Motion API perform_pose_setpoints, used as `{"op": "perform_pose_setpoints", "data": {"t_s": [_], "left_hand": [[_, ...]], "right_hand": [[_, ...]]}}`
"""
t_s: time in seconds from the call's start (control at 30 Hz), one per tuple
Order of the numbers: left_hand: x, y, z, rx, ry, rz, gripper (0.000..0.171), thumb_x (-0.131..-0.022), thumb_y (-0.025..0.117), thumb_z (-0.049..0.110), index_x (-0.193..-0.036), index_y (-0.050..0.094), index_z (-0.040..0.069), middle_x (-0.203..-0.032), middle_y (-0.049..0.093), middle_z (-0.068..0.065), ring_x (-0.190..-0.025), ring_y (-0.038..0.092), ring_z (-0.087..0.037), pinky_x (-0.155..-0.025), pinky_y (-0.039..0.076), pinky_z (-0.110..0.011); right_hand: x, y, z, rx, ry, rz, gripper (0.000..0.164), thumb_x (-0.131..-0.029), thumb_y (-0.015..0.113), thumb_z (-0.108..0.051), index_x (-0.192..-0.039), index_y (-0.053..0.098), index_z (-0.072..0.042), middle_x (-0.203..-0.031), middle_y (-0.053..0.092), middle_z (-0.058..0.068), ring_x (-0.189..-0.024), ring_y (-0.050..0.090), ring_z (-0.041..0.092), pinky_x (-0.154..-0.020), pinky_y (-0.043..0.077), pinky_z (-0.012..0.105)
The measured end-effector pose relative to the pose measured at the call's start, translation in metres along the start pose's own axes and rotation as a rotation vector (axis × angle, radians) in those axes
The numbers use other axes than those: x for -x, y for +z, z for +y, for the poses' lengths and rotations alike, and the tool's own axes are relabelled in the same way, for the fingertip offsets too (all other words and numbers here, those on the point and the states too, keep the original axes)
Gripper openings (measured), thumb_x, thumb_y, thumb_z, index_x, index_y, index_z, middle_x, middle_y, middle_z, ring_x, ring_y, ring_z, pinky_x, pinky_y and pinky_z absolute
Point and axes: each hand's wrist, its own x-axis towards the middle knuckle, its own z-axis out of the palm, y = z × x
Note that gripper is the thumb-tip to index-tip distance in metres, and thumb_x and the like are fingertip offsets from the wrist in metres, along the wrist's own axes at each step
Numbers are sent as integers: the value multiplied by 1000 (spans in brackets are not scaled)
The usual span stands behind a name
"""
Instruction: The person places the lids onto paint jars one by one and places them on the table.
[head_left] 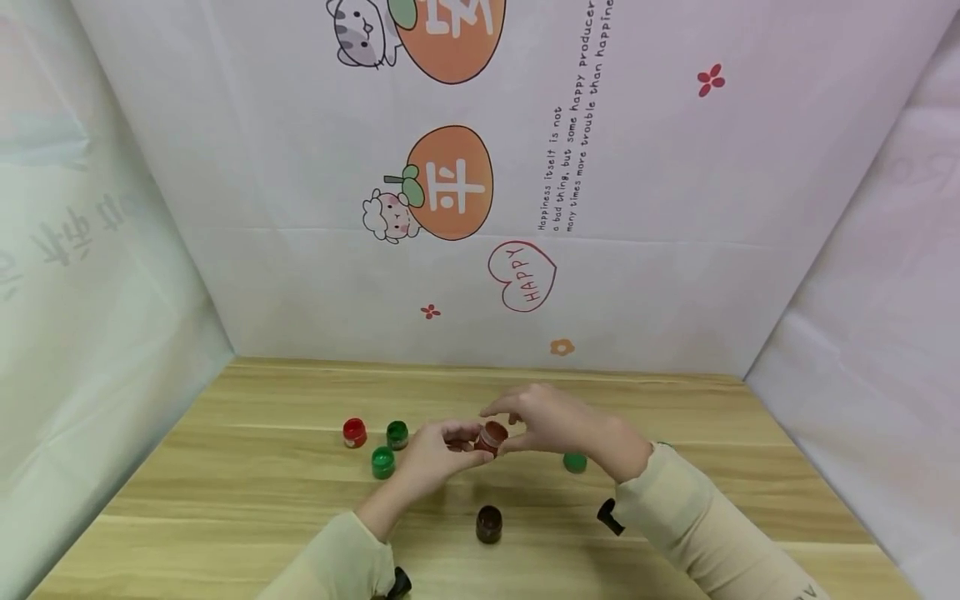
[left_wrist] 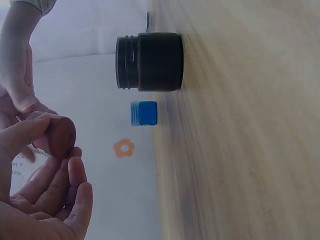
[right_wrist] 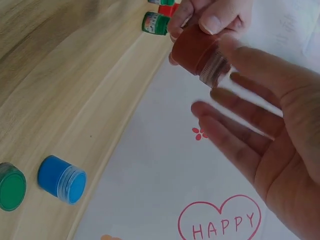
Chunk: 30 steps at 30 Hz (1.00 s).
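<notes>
My left hand (head_left: 435, 454) grips a small reddish-brown paint jar (head_left: 492, 437) between thumb and fingers, above the table. The jar is tilted, and its clear ridged end (right_wrist: 215, 70) faces my right hand. My right hand (head_left: 555, 421) is beside that end, thumb close against it and the other fingers spread loosely apart; whether the thumb presses on it I cannot tell. Below the hands, a dark brown jar (head_left: 489, 525) stands on the table, its threaded neck showing in the left wrist view.
Left of the hands stand a red jar (head_left: 354, 432), a dark green jar (head_left: 397, 434) and a brighter green jar (head_left: 383, 462). Another green jar (head_left: 575, 462) is under the right forearm, with a blue jar (right_wrist: 61, 179) near it. White printed sheets wall the wooden table (head_left: 262, 500).
</notes>
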Motion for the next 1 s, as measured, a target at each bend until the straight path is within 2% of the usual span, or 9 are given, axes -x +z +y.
{"op": "perform_pose_setpoints", "data": {"t_s": [0.07,0.2,0.37,0.5,0.63,0.77,0.9,1.0], "left_hand": [[1,0,1,2,-6,6,39,-86,86,22,-118,74,3,-107,74,-3,-94,67,-17,-81,57,-33],[3,1,4,6,-26,6,39,-86,86,23,-118,74,3,-106,74,-3,-95,67,-17,-81,57,-34],[3,1,5,4,-22,9,38,-86,86,24,-117,75,6,-105,74,-1,-93,67,-16,-81,57,-33],[3,2,5,24,-22,4,37,-86,86,24,-117,76,7,-107,75,-1,-93,67,-15,-81,57,-32],[3,2,5,31,-19,-1,37,-86,86,23,-117,75,5,-107,74,-2,-93,67,-15,-82,57,-32],[2,2,3,27,-9,0,37,-86,85,19,-117,74,2,-106,74,-4,-93,67,-16,-82,57,-33],[2,2,3,25,-8,0,38,-86,85,20,-118,74,3,-108,74,-4,-95,66,-17,-82,57,-34],[2,2,4,29,-6,-4,37,-87,85,22,-119,74,6,-109,74,-3,-96,66,-16,-84,56,-35]], "right_hand": [[1,-1,1,-32,-47,-12,32,-90,81,-9,-121,74,-5,-111,73,3,-93,67,12,-80,56,24],[1,-1,3,-58,-91,-17,23,-91,78,-5,-114,76,-7,-103,72,-1,-93,66,9,-81,55,22],[0,2,2,-35,-49,28,9,-92,80,-18,-98,79,-11,-91,71,-6,-80,63,3,-72,53,18],[-1,4,0,6,8,58,18,-93,79,-29,-88,77,-12,-84,70,-6,-74,62,2,-66,52,20],[1,3,1,1,42,40,27,-91,81,-32,-102,78,-7,-98,74,2,-82,69,13,-71,55,22],[2,1,4,-69,-24,3,37,-89,83,-19,-122,73,-5,-120,72,6,-100,70,20,-84,58,30],[2,1,6,-154,-133,-19,32,-91,77,0,-122,74,-5,-124,69,7,-109,66,17,-90,56,30],[2,2,6,-220,-162,-31,30,-91,72,8,-119,75,-2,-124,68,9,-110,66,17,-90,55,26]]}}
